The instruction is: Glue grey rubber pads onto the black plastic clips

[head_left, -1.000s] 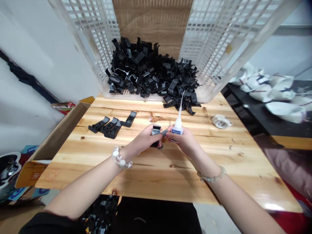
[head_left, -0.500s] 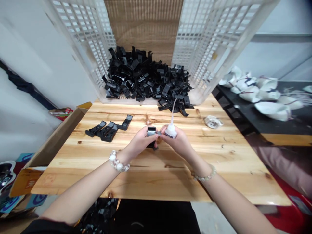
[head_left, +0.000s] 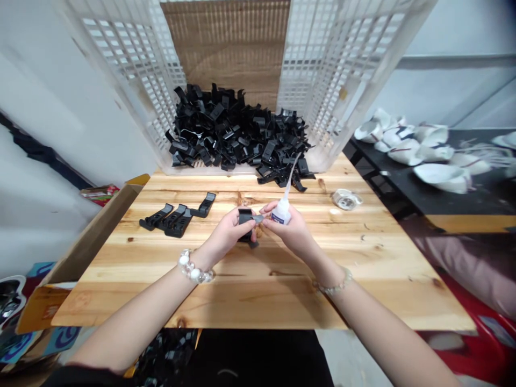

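My left hand (head_left: 228, 234) is closed around a black plastic clip (head_left: 245, 216), held just above the table. In my right hand (head_left: 292, 228) a small white glue bottle (head_left: 281, 211) is gripped, its long thin nozzle pointing up and away. The right fingertips also pinch a small grey strip (head_left: 258, 218), whose other end meets the clip by my left thumb. Left of my hands, several similar black clips (head_left: 179, 221) lie on the wooden table (head_left: 258, 290).
A white plastic crate (head_left: 341, 118) lined with cardboard (head_left: 229, 48) holds a heap of black clips (head_left: 237, 129). A roll of clear tape (head_left: 346, 199) lies at the right. White cup-shaped pieces (head_left: 441, 177) rest on a dark table (head_left: 423, 199). A cardboard box (head_left: 88, 236) stands left.
The clip in my left hand has tilted so its top looks darker, and the grey strip shows more between my hands. The bottle's nozzle leans further right. The whole view has shifted slightly.
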`<state>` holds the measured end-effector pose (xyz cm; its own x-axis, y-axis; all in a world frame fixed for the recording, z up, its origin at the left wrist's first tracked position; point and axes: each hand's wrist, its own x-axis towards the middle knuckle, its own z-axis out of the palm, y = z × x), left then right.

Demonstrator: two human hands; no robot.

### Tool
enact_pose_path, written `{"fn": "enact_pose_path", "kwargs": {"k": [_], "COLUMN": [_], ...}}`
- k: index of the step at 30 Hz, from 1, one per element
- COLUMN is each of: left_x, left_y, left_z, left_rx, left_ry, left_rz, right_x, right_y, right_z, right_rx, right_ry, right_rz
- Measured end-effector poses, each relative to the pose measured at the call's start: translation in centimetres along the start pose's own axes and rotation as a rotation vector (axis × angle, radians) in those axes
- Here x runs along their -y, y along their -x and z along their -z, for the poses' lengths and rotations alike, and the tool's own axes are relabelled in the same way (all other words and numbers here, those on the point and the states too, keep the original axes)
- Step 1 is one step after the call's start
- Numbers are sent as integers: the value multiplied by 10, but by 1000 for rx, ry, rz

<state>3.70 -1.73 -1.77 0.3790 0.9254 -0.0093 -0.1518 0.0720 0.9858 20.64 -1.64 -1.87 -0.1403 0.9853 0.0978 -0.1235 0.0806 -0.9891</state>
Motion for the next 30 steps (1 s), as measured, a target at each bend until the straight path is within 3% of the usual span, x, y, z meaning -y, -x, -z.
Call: {"fn": "enact_pose_path", "kwargs": {"k": [12, 18, 30], "left_x": [0, 1, 5], "left_y": [1, 4, 8], "left_z": [1, 0, -1], "left_rx": [-4, -43, -44], "left_ry": [9, -113, -237], "left_rz": [-12, -91, -142], "right_x": [1, 0, 3], "right_y": [1, 0, 3], "right_z": [1, 1, -4], "right_rx": [36, 19, -18], "right_ry": [-8, -90, 28], "right_rz": [34, -39, -4]}}
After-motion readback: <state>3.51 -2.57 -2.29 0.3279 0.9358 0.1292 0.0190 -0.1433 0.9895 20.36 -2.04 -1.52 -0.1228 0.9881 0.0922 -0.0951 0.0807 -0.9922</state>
